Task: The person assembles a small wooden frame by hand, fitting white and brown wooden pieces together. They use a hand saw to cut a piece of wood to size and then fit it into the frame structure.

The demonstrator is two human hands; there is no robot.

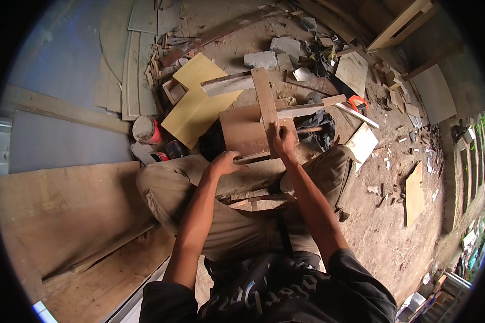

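A reddish-brown wooden panel [241,131] is in front of my legs, with a long wooden strip [264,97] lying over it and pointing away from me. Two crosswise wooden pieces, a left one [229,84] and a right one [302,111], meet the strip from either side. At the panel's near left corner, my left hand [224,163] has its fingers and thumb on the edge. My right hand [283,141] is closed at the right side of the strip's near end. Its fingertips are partly hidden, and how the pieces are joined cannot be made out.
Yellow boards [196,105] lie beyond the panel to the left, near a red bucket [146,130]. An orange-handled handsaw [355,101] is at the right. Grey blocks [260,59], wood scraps and a loose board [414,194] are on the dirt floor.
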